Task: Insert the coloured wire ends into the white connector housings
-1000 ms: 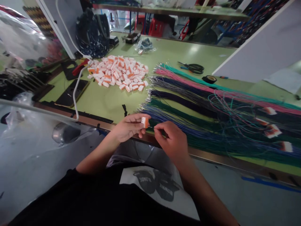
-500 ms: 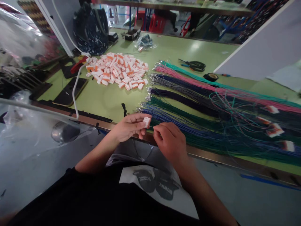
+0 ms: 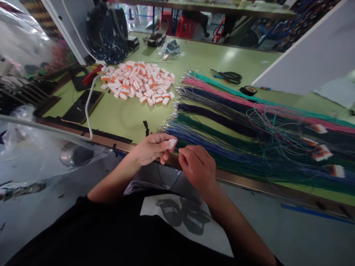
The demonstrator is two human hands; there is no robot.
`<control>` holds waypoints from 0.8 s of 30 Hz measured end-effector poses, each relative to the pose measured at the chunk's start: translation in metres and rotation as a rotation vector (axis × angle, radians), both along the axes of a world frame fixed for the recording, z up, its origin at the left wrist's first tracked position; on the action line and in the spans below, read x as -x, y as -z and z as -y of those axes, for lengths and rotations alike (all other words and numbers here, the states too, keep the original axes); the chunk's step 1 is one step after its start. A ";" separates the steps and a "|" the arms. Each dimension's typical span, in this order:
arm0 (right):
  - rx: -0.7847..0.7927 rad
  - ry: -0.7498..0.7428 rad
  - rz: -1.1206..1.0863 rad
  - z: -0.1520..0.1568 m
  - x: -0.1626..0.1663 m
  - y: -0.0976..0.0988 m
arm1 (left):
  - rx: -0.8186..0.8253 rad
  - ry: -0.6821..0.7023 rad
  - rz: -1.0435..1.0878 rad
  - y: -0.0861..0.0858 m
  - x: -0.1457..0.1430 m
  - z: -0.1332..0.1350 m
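My left hand (image 3: pixel 152 148) pinches a small white connector housing (image 3: pixel 172 143) at the table's front edge. My right hand (image 3: pixel 197 166) is closed in a pinch just right of the housing, holding a thin wire end against it; the wire itself is barely visible. Bundles of coloured wires (image 3: pixel 222 122), blue, green, purple, grey, pink and teal, fan across the green table (image 3: pixel 124 118) right of my hands, their stripped ends pointing left. A pile of white and orange connector housings (image 3: pixel 138 83) lies farther back on the left.
Scissors (image 3: pixel 229 77) and a roll of black tape (image 3: pixel 249 90) lie behind the wires. A black flat tray (image 3: pixel 80 107), a white cable (image 3: pixel 88 107) and a dark bag (image 3: pixel 107 31) stand at the left. Finished connectors (image 3: pixel 321 151) sit among wires at right.
My right hand has shifted slightly left toward the housing. The housing in my left hand has turned, its orange face no longer showing.
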State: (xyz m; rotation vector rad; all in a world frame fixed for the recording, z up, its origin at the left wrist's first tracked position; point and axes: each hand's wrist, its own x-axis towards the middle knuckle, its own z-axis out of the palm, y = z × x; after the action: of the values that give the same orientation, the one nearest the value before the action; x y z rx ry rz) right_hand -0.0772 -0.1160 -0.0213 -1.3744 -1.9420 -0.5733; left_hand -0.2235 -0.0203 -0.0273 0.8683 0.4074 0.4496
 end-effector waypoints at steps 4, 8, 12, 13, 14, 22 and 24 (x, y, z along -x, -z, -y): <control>0.001 -0.018 0.002 0.002 -0.001 0.002 | -0.036 0.050 -0.030 -0.002 0.000 -0.001; 0.003 -0.039 0.008 0.002 0.001 0.001 | -0.055 0.075 -0.044 -0.003 -0.001 -0.001; 0.021 -0.027 0.008 0.000 0.003 0.003 | -0.067 0.099 -0.048 -0.003 -0.003 0.000; 0.023 -0.023 0.001 -0.001 0.004 0.005 | -0.066 0.090 -0.056 -0.004 -0.004 0.000; 0.030 -0.019 -0.015 -0.002 0.004 0.006 | -0.062 0.080 -0.067 -0.004 -0.004 0.000; 0.333 -0.048 -0.345 -0.001 -0.017 -0.017 | -0.014 0.062 -0.044 -0.005 -0.002 -0.002; 0.400 0.009 -0.331 -0.005 -0.034 -0.027 | -0.016 0.031 -0.015 -0.005 -0.002 -0.002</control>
State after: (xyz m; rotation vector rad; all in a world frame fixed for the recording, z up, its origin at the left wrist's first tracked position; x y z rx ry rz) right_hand -0.0427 -0.1110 0.0056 -1.6016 -1.8348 0.0510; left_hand -0.2214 -0.0188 -0.0225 0.8931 0.4037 0.4187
